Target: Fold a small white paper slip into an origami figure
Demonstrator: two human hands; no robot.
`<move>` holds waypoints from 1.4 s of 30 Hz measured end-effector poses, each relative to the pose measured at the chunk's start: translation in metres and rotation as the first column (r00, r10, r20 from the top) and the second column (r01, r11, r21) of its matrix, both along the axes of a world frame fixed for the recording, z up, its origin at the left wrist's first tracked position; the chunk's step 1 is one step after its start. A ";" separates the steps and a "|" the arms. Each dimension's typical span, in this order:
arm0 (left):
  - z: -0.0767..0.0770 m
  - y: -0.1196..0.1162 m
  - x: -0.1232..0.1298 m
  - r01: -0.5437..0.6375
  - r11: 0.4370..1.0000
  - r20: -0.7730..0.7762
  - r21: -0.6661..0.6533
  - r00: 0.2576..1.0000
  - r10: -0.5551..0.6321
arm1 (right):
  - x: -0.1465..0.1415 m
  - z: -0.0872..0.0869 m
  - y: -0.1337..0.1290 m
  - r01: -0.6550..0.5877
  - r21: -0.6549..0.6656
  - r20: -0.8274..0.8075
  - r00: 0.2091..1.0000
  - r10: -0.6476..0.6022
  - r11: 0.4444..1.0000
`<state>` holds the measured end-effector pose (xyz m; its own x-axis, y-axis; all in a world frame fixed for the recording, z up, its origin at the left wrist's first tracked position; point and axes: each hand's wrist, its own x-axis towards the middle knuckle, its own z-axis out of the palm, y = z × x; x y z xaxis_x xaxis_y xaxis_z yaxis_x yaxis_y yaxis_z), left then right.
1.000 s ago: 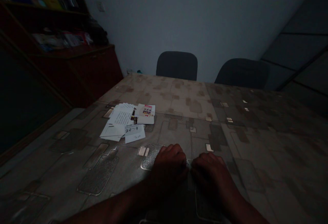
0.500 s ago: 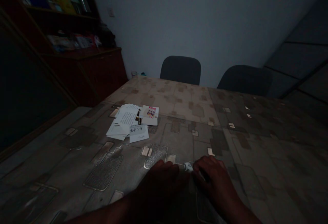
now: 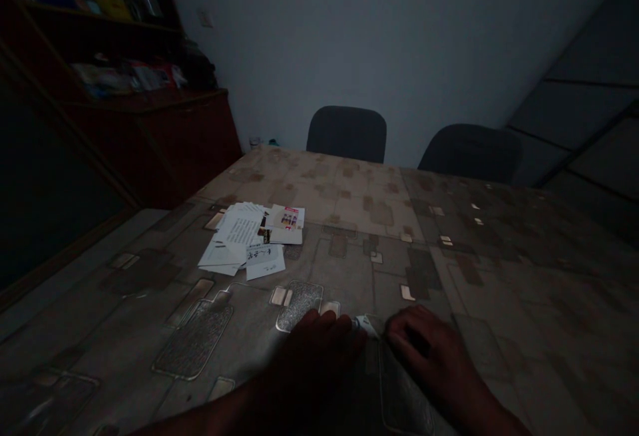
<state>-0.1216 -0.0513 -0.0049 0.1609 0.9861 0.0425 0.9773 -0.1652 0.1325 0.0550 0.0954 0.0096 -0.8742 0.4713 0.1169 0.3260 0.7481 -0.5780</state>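
Note:
The room is dim. My left hand (image 3: 314,349) and my right hand (image 3: 429,353) rest close together on the patterned table (image 3: 474,269) near its front edge. Between them lies a small white piece of paper (image 3: 367,324), and fingers of both hands touch it. How firmly either hand grips it is hidden in the dark. A loose pile of white cards and leaflets (image 3: 249,239) lies on the table to the far left of my hands, out of their reach as they stand.
Two dark chairs (image 3: 347,133) (image 3: 469,153) stand at the table's far side against a pale wall. A dark wooden cabinet with cluttered shelves (image 3: 124,83) fills the left side. A dark panelled wall (image 3: 589,116) runs along the right.
My hands slid nearer to me and drew slightly apart, uncovering the small white paper between them. The view has shifted a little; the card pile stays put.

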 end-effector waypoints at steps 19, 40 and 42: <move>0.002 -0.001 0.004 -0.009 1.000 0.002 0.011 1.000 0.009 | -0.003 -0.001 -0.001 -0.164 0.151 -0.144 0.972 0.186 0.975; -0.004 -0.003 -0.001 0.008 0.999 -0.005 0.038 1.000 -0.008 | 0.019 -0.021 -0.018 -0.165 0.449 -0.028 0.980 0.199 0.878; -0.008 -0.002 -0.001 -0.004 0.999 -0.017 0.052 1.000 0.005 | 0.017 -0.017 -0.016 -0.189 0.439 -0.035 0.973 0.227 0.878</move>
